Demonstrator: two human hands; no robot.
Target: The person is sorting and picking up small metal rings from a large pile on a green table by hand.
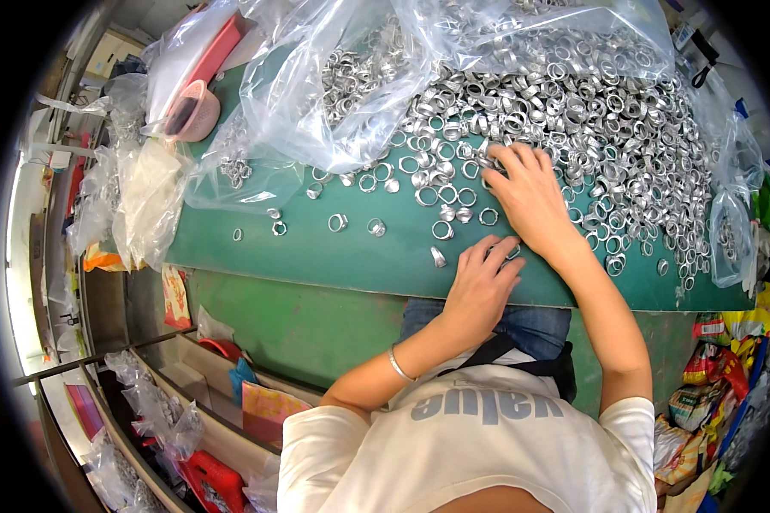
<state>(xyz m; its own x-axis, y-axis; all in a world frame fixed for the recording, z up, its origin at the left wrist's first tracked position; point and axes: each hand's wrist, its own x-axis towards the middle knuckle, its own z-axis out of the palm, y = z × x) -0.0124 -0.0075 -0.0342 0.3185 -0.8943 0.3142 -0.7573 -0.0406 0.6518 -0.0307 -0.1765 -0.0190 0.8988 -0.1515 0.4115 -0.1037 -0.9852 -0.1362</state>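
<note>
Fingers (509,162) of the right hand (530,201) spread over silver rings (573,111) beside clear bags (316,94); left hand (479,286) curls on a ring (512,251).

Left hand (481,282) rests fingers-down at the near edge of the green bench (334,256), touching a silver ring (512,251). Right hand (529,195) lies spread on the edge of the ring pile (590,120). Loose rings (351,224) are scattered to the left. Clear plastic bags (316,85) sit behind, pink bowl (195,111) far left.

Bare green tabletop (316,252) left; ring heap (573,111) probably blocks beyond.
</note>
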